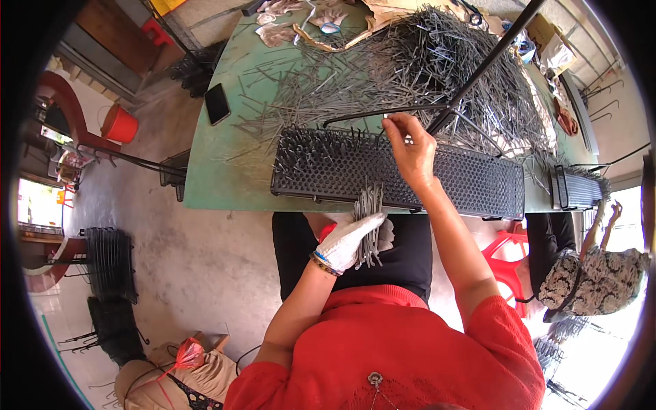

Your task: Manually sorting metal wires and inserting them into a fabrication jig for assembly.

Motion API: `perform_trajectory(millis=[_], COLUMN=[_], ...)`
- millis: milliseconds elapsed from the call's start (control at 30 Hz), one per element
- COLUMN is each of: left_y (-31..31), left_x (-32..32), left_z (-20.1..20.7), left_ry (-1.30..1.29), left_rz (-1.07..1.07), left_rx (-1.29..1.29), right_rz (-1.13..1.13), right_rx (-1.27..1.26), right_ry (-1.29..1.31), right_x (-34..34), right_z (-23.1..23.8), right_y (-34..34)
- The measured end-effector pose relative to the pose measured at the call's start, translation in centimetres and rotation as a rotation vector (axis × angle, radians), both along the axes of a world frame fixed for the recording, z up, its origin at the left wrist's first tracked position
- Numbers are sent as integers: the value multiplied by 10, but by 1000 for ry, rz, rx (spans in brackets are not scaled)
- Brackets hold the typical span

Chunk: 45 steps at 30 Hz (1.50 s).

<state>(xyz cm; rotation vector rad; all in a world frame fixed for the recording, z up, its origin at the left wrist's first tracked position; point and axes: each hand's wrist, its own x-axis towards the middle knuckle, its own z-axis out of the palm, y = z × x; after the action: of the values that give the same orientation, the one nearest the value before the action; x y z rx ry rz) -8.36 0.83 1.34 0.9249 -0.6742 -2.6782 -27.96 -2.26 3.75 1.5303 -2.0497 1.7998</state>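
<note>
two hands of mine are at the near edge of a green table (219,174). my left hand (347,242), in a white glove, is closed around a bundle of thin grey metal rods (370,222), holding it roughly upright over my lap, at the near side of a long black perforated tray (465,183). my bare right hand (413,152) is above the middle of that tray, its thumb and index finger close together; a small pale tip shows by them, but i cannot tell whether they pinch a rod. the tray lies along the table edge, with many dark rods (307,149) standing packed in its left end and a honeycomb of holes showing across the rest. behind it a large heap of rods (444,51) spreads over the table, thinning toward the left, where a black phone (217,104) lies. a dark slanting bar (493,60) passes just to the right of my fingers. farther right, another person in a patterned top (594,280) is beside a similar tray (577,188).
</note>
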Motion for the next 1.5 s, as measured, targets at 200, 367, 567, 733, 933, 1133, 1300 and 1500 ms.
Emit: perform_trajectory(millis=[200, 367, 567, 733, 933, 1133, 1300, 1500], left_y=[1, 0, 0, 0, 0, 0, 1, 6], left_x=[5, 6, 5, 6, 8, 6, 2, -2], left_z=[-7, -3, -11, -14, -11, 0, 6, 1], left_ry=[-109, -92, -13, -12, 9, 29, 42, -14], left_rz=[-34, -51, -7, -5, -21, 18, 46, 43], left_rx=[-22, -67, -63, -67, -50, -81, -106, -90], right_rz=[-16, -59, -33, 16, 17, 92, 325, 235], right_rx=[-28, -34, 4, 112, 28, 297, 501, 461], right_ry=[-13, 31, 123, 278, 446, -74, -325, -632], right_x=[1, -1, 1, -2, -4, 8, 11, 0], right_z=[0, 0, -8, -14, -15, 9, 0, 10], right_y=[-2, 3, 6, 4, 5, 35, 60, 63])
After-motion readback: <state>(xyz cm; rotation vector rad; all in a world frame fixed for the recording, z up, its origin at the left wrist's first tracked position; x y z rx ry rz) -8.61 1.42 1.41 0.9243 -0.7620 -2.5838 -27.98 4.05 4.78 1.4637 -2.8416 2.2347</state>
